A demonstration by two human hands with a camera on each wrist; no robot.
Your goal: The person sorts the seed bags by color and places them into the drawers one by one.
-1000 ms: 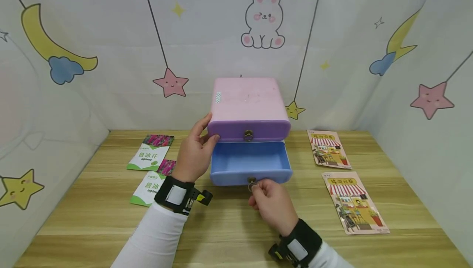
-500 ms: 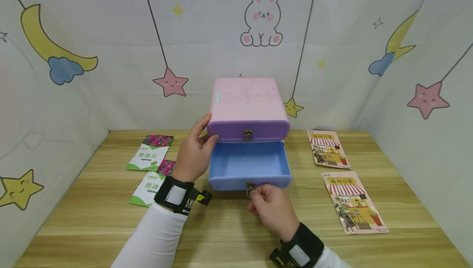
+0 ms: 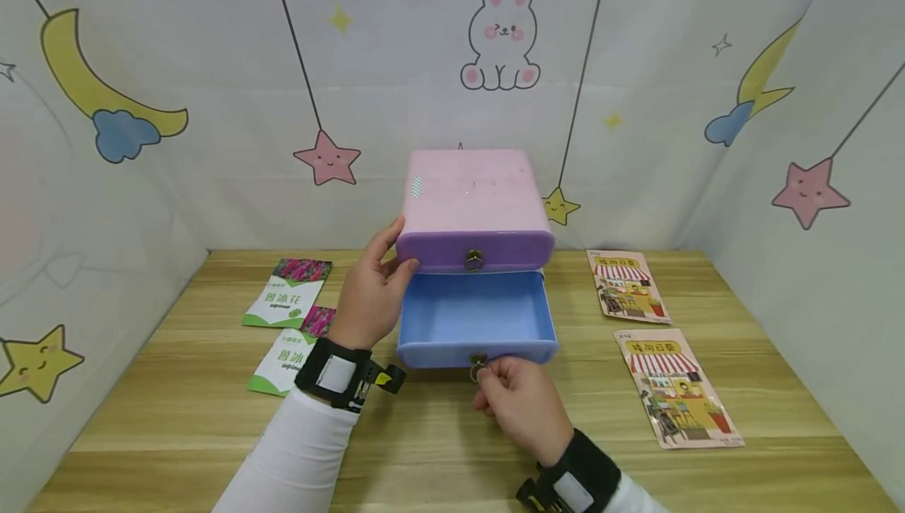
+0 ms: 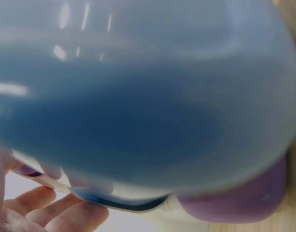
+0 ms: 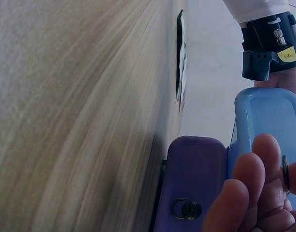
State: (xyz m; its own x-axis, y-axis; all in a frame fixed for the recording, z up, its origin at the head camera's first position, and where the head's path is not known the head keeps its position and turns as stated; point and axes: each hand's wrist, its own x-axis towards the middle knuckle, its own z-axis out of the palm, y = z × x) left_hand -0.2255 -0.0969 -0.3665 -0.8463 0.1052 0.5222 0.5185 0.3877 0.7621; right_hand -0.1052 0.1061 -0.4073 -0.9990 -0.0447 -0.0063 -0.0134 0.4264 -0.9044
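Note:
A small drawer cabinet with a pink top (image 3: 474, 191) stands at the back of the table. Its purple top drawer (image 3: 433, 252) is closed. Beneath it the blue drawer (image 3: 477, 313) is pulled out, with nothing seen inside. My right hand (image 3: 526, 403) pinches the ring pull (image 5: 286, 174) of the blue drawer between thumb and fingers. On the cabinet's left side rests my left hand (image 3: 371, 293), thumb at the front corner and fingers fairly straight along the side. In the right wrist view a lower purple drawer (image 5: 198, 164) with its own ring shows, closed.
Two overlapping white-and-green seed packets (image 3: 290, 293) lie left of the cabinet. At the right are two packets with shop pictures, one farther back (image 3: 629, 285) and one nearer (image 3: 680, 387). A printed cloth wall (image 3: 396, 104) rises close behind the cabinet.
The blue drawer has slid a little farther out toward me, my right hand moving with its ring. My left hand stays at the cabinet's side.

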